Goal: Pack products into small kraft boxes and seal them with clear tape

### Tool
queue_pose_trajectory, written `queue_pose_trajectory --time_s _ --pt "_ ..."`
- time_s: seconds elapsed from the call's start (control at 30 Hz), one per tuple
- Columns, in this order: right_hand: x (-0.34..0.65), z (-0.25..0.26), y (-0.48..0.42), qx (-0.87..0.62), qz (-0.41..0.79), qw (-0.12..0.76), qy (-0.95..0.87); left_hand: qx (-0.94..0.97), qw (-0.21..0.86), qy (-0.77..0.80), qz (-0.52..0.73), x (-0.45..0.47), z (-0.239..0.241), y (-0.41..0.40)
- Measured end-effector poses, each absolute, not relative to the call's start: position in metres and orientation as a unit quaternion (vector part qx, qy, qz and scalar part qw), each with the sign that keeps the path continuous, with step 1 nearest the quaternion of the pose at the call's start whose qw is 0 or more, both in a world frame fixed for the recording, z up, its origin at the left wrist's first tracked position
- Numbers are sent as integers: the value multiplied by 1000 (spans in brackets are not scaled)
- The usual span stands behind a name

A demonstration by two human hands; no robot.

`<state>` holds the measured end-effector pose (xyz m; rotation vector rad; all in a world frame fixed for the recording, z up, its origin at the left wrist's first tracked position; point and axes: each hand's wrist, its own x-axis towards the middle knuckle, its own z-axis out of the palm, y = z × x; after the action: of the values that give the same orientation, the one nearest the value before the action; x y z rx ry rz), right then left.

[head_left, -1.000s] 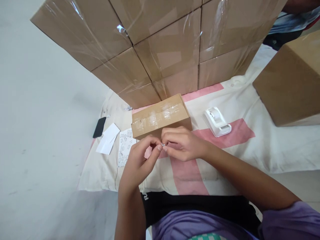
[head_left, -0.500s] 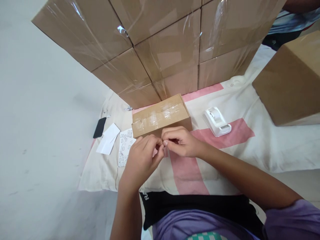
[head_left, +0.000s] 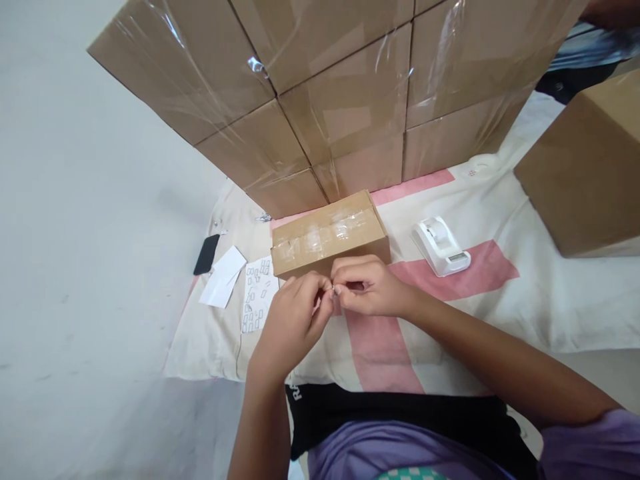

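My left hand (head_left: 301, 308) and my right hand (head_left: 367, 287) meet fingertip to fingertip, each in a pinch. Something tiny sits between the fingertips, too small to name. Just behind the hands lies a closed brown cardboard box (head_left: 327, 235) with clear tape across its top. A white tape dispenser (head_left: 440, 245) stands to the right of the box. Left of my left hand is a paper sheet (head_left: 255, 297) printed with small outlined shapes, partly covered by the hand.
A tall stack of plastic-wrapped cartons (head_left: 345, 100) rises behind the box. A large carton (head_left: 585, 173) stands at the right, with another person (head_left: 590, 50) beyond it. White papers (head_left: 223, 277) and a black phone-like object (head_left: 207, 255) lie at left, near the wall (head_left: 90, 233).
The view has shifted slightly, so everything appears a little further right. My fingertips stay together, and a small pale bit shows between them now.
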<state>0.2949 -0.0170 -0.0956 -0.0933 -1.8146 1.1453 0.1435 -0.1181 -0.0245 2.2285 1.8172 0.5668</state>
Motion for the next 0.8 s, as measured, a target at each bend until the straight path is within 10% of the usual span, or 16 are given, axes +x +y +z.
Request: queue_pose_trajectory --time_s 0.33,0.8 --pt "299 -93 -17 -19 445 460 -768 690 276 614 266 135 -27 -120" --pt "305 -88 -11 -132 421 449 -777 640 243 577 445 125 -53 -117"
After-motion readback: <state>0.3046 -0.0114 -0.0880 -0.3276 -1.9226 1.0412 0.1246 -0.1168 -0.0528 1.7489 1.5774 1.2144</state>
